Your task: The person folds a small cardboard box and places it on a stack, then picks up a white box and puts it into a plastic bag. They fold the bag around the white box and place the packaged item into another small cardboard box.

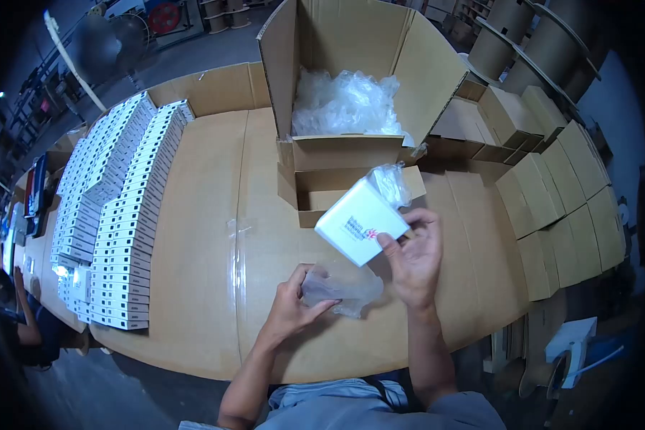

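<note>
A person wears a creased grey-blue fabric top (358, 416) with a narrow dark strip (388, 392) at the front, left hand (292, 304) and right hand (416, 261) bare.

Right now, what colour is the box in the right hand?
The box is mostly white, best seen in head view.

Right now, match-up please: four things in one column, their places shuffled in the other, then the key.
1. White printed box
2. Translucent plastic bag
3. Crumpled clear plastic heap
4. Small white boxes with dark squares

A. Inside the tall brown cardboard box
B. In the left hand
C. Stacked at the left of the cardboard-covered table
D. In the right hand

1-D, 2-B, 3-A, 4-C
</note>
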### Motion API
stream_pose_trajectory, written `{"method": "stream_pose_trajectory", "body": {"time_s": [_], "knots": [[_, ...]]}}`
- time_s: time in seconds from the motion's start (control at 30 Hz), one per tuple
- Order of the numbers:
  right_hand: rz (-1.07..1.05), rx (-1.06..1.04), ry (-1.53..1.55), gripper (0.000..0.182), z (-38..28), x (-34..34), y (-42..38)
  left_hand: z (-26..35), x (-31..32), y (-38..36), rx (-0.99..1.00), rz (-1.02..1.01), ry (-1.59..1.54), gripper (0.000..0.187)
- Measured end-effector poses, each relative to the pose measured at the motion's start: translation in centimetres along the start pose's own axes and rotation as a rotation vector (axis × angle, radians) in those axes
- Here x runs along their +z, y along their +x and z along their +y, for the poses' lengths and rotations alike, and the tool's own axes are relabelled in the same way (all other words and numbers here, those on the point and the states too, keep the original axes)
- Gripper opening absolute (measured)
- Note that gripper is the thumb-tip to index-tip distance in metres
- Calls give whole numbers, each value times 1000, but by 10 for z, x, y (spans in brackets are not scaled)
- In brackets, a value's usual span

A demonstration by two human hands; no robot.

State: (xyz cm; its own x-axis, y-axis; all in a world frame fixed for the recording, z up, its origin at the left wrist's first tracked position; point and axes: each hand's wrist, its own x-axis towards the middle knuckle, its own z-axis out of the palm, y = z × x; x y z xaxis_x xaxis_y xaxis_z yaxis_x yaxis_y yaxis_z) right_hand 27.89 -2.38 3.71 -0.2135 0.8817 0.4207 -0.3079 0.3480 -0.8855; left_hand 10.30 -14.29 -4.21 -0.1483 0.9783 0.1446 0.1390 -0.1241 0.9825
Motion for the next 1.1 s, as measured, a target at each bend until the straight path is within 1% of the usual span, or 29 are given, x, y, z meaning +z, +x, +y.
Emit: {"method": "stream_pose_trajectory", "body": {"time_s": [0.1, 0.13, 0.23, 0.3, 0.37, 0.5, 0.6, 0.63, 0.67, 0.7, 0.73, 0.8, 0.87, 0.93, 0.97, 1.03, 1.1], "knots": [[-118, 109, 24, 37, 3, 5, -8, -1, -4, 2, -36, 42, 1, 54], [-129, 93, -37, 34, 4, 4, -9, -1, -5, 2, -62, 40, 8, 54], [-162, 79, -87, 30, 4, -2, -6, 1, -9, 3, -128, 26, 21, 54], [-147, 73, -102, 27, 4, -3, -6, 1, -10, 3, -151, -1, 26, 55], [-139, 72, -88, 26, 5, -4, -5, -2, -9, 2, -144, -9, 22, 57], [-192, 117, -222, 23, 16, -5, -7, -8, -9, 2, -134, -54, 39, 62], [-169, 114, -309, 22, 24, 1, -7, -1, -5, 0, -183, -21, -242, 50], [-191, 166, -309, 22, 26, 1, -8, 0, -4, -2, -200, -9, -345, 46], [-214, 219, -309, 23, 27, 0, -9, -13, -7, -4, -219, -21, -358, 38], [-236, 273, -308, 24, 30, -1, -12, -20, -5, -4, -215, 11, -381, 39], [-209, 318, -175, 27, 36, -1, -17, -25, -3, -5, -212, 44, -405, 40], [-109, 351, -6, 27, 34, 1, -29, -38, 1, -7, -201, 104, -479, 45], [-45, 388, 109, 24, 34, -2, -42, -39, 0, -4, -153, 135, -465, 45], [-86, 458, 24, 21, 47, -17, -56, -42, -1, -5, -152, 166, -428, 48], [-104, 493, -18, 19, 52, -22, -61, -43, -2, -5, -151, 149, -412, 49], [-60, 437, -2, 13, 47, -13, -63, -42, -7, -3, -141, 113, -378, 52], [-58, 410, 9, 11, 46, -10, -62, -30, 0, 2, -69, 170, -315, 54]]}}
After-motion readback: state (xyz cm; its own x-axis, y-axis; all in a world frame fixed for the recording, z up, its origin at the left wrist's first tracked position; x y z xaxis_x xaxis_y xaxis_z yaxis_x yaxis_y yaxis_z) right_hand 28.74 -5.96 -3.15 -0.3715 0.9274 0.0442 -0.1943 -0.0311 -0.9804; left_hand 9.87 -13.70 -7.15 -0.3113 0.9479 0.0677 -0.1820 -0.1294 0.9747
